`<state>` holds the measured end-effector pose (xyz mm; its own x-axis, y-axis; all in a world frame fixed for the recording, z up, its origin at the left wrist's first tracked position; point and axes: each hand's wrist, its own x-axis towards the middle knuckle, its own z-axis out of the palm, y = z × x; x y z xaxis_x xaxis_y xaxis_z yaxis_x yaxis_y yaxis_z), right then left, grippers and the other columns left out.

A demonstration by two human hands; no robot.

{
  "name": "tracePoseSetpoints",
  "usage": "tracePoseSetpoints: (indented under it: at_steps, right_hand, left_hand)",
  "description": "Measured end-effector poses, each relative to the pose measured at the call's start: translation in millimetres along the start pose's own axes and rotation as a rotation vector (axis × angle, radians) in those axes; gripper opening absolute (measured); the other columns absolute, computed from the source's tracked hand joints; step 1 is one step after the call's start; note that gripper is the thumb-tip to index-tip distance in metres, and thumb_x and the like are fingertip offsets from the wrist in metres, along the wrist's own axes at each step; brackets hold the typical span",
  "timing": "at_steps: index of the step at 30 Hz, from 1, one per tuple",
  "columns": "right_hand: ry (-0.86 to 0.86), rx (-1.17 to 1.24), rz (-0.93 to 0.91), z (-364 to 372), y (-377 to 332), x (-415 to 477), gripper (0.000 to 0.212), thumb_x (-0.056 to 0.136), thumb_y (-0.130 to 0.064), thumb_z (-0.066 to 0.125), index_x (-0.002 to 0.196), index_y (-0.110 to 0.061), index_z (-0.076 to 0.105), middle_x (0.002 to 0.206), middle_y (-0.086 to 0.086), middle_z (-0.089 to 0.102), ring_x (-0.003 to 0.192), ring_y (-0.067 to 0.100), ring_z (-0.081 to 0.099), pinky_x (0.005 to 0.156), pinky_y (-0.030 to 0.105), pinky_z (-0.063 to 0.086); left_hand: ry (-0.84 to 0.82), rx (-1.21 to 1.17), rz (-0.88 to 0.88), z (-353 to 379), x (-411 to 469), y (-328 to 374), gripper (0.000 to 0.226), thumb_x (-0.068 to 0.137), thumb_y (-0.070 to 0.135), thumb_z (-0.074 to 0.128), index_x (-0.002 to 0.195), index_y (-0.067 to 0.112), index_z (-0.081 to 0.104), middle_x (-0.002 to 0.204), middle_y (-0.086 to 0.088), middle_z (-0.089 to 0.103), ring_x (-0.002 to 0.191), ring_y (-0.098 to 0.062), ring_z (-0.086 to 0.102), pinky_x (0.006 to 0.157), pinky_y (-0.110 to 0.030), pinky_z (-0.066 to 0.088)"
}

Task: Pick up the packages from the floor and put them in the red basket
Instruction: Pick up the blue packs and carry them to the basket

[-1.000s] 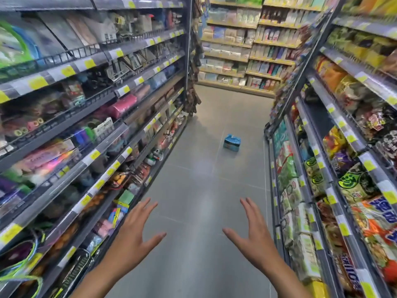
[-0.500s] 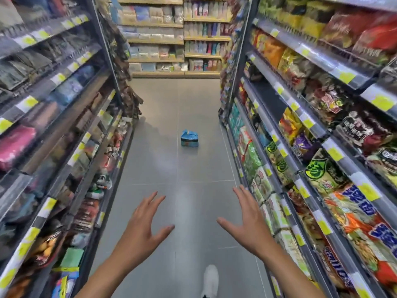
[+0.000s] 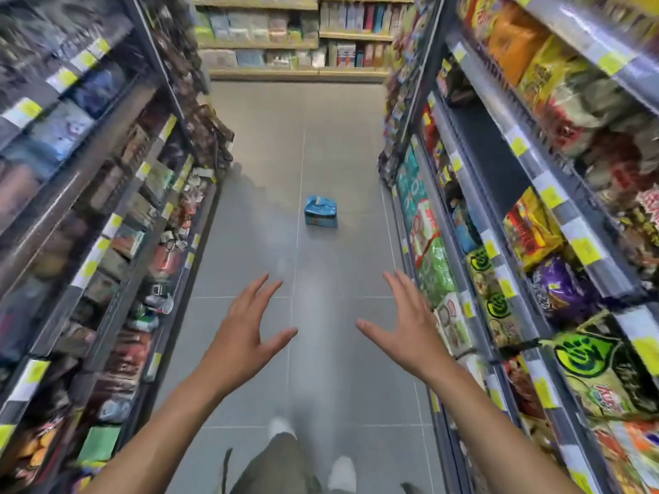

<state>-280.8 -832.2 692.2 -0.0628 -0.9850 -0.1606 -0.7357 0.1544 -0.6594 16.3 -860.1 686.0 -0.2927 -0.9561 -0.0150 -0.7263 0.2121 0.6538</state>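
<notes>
Ahead, a blue package [image 3: 320, 216] lies on the aisle floor [image 3: 256, 144], well beyond both empty, spread-fingered grips, slightly nearer the right hand [image 3: 410, 331] than the left hand [image 3: 242, 336].

A single blue package [image 3: 320, 211] lies on the grey tiled floor just above the middle of the frame, a little right of the long tile seam. It looks like a soft plastic multipack with lighter print on its near face, top crumpled; the print is too blurred to read.
</notes>
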Motion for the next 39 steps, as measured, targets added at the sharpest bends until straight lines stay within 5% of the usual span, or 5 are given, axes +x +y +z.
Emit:
tracePoseSetpoints:
  at_steps: [7,15,26,33,39]
  right_hand:
    - [0.010,-0.044,-0.040,-9,-15,144,0.097,0.084,-0.063,0.069,0.161,-0.033,0.019,0.170,-0.011,0.006,0.156,0.013,0.010,0.125,0.037,0.015]
    - [0.039,-0.056,-0.006,-28,-44,301,0.097,0.085,-0.061,0.071,0.161,-0.034,0.018,0.170,-0.013,0.003,0.156,0.010,0.006,0.124,0.034,0.012]
    - [0.030,-0.010,0.085,-36,-37,481,0.095,0.085,-0.059,0.072,0.160,-0.034,0.019,0.169,-0.015,0.003,0.156,0.010,0.009,0.124,0.038,0.017]
    - [-0.016,-0.020,0.102,-50,-8,654,0.095,0.086,-0.060,0.071,0.160,-0.032,0.019,0.170,-0.008,0.006,0.157,0.014,0.008,0.126,0.042,0.018]
    - [-0.120,-0.064,0.144,-69,7,798,0.097,0.083,-0.063,0.071,0.160,-0.030,0.021,0.170,-0.005,0.010,0.157,0.019,0.013,0.126,0.044,0.020]
  left_hand:
    - [0.048,-0.032,-0.017,-22,124,-50,0.080,0.085,0.068,0.061,0.153,0.041,0.029,0.165,0.014,0.018,0.149,-0.003,0.016,0.120,-0.034,0.021]
    - [-0.008,0.000,-0.010,-66,295,-98,0.078,0.088,0.053,0.069,0.154,0.038,0.030,0.166,0.013,0.017,0.152,-0.010,0.018,0.120,-0.030,0.019]
    - [-0.065,0.000,-0.026,-73,495,-142,0.078,0.088,0.054,0.069,0.154,0.038,0.030,0.166,0.013,0.017,0.153,-0.011,0.018,0.123,-0.039,0.025]
    - [-0.090,0.014,-0.042,-65,661,-159,0.077,0.088,0.052,0.069,0.153,0.040,0.030,0.165,0.017,0.016,0.148,-0.001,0.016,0.122,-0.038,0.027]
    - [-0.122,-0.011,-0.134,-61,793,-165,0.077,0.090,0.050,0.069,0.155,0.038,0.029,0.165,0.014,0.017,0.151,-0.008,0.019,0.121,-0.036,0.027]
